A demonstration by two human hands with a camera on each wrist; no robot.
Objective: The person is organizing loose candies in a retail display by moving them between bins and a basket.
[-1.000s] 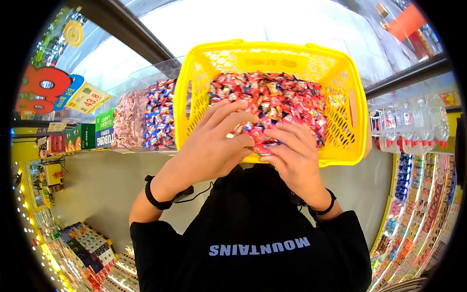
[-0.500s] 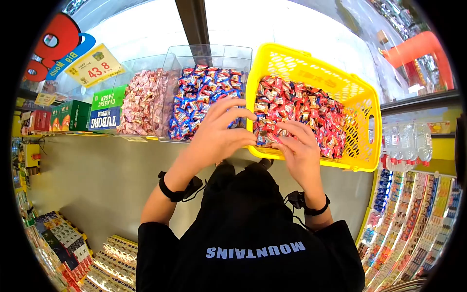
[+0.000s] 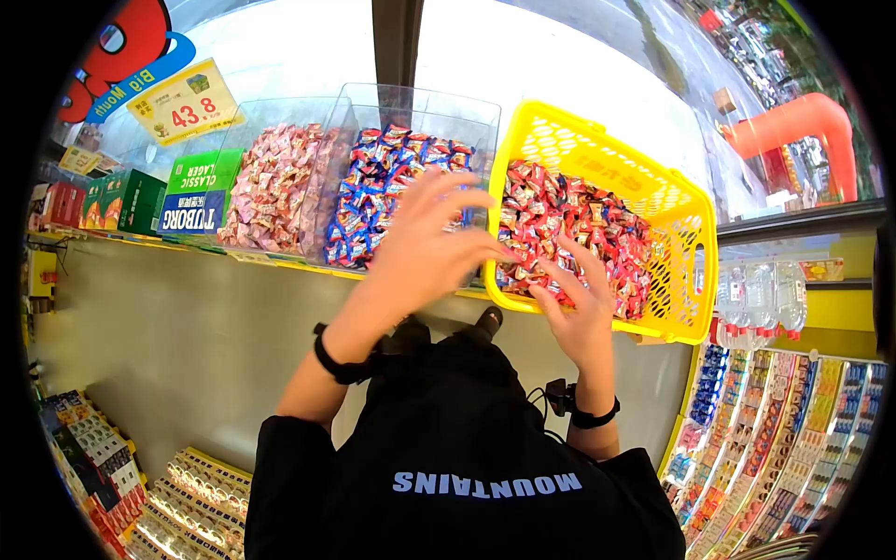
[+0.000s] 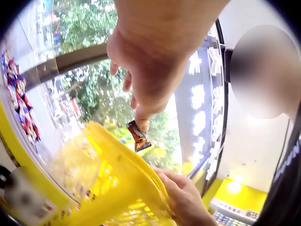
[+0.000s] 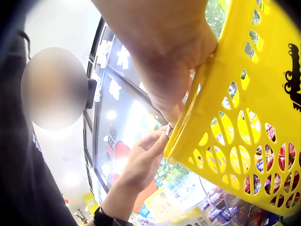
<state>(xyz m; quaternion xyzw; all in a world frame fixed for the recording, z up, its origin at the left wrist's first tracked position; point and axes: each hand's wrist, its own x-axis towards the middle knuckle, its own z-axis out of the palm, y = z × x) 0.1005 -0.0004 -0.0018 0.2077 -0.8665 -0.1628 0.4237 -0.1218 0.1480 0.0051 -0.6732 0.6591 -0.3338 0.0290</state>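
My left hand (image 3: 425, 247) is at the left rim of a yellow shopping basket (image 3: 698, 210), overlapping the bin of blue-wrapped candies (image 3: 401, 149) behind it. In the left wrist view its thumb and fingertips pinch a small dark red wrapped candy (image 4: 139, 137) just above the rim. My right hand (image 3: 581, 322) is over the basket's near edge with fingers spread, and no candy shows in it. In the right wrist view this hand (image 5: 164, 70) hides part of the rim. Red-wrapped candies (image 3: 583, 219) fill the basket's bottom.
Left of the basket stands a clear bin of pink-wrapped candies (image 3: 280, 187). Beyond it are a green-and-blue box (image 3: 201, 196) and a price card (image 3: 187, 103). Clear bottles (image 3: 761, 294) stand at the right, above packed shelves (image 3: 784, 439). A window runs behind.
The head view has swung, so the basket now appears farther right and tilted. Both hands, earlier close together over the red candies, have drawn apart, the left one now at the left rim.
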